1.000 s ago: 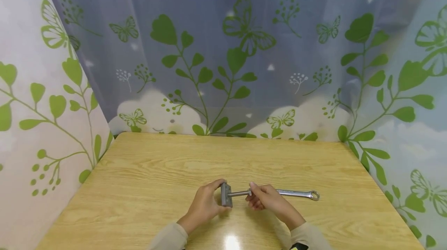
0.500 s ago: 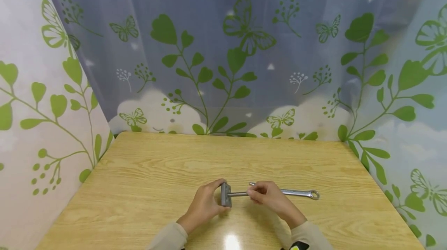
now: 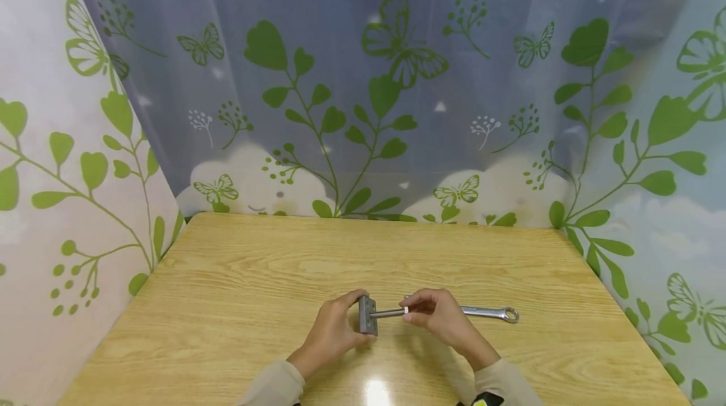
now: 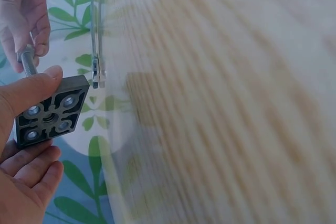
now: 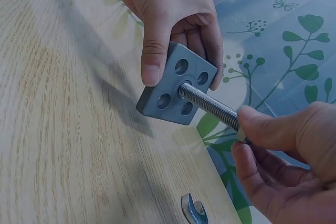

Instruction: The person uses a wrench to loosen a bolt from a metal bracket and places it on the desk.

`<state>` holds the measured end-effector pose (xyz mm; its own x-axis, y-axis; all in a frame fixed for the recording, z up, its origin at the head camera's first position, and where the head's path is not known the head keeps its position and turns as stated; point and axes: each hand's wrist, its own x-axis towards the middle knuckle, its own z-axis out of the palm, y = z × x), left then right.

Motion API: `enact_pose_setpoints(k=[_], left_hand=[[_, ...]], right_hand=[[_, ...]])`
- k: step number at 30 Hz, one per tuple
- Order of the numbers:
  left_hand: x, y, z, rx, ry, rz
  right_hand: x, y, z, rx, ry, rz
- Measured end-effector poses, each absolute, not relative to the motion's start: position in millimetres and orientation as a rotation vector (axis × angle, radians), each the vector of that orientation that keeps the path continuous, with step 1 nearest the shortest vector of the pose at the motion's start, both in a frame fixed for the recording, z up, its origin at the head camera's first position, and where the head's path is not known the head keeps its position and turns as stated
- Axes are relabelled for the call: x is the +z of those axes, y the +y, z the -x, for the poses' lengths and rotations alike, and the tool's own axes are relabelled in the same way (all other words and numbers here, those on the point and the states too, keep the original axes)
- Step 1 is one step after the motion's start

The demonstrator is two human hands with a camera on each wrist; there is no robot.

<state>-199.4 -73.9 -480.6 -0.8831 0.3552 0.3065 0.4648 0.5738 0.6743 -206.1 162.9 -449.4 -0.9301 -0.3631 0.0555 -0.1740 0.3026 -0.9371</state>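
Note:
My left hand grips a square grey metal plate by opposite edges, thumb on one and fingers on the other. Several round holes pierce the plate near its corners. From its middle a threaded bolt sticks out toward my right hand. Thumb and fingertips of that hand pinch the bolt's head, which they partly cover. Behind the right hand a combination wrench lies on the table, its ring end showing. The left wrist view shows the plate's ribbed other face.
The wood-grain table spreads out around both hands. A curtain with green leaves and butterflies hangs behind it and at both sides. The wrench's open end appears low in the right wrist view.
My right hand has turned and shifted its fingers on the bolt's head, with more of the head showing now. The left hand and plate have stayed in place; the wrench lies unmoved.

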Motion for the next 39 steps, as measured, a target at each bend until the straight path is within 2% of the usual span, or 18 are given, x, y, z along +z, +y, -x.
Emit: enact_pose_setpoints(k=[12,23,39], left_hand=[[-481,-74,199,-1.206,-2.658,0.662],[-480,-72,200,-1.222,-2.676,0.660],[-477,-74,201,-1.239,-2.692,0.635]], right_hand=[[-459,166,207,-1.684,2.122,0.301],[-453,161,207,-1.613,2.149,0.182],[-452,165,209,-1.654,2.363,0.437]])
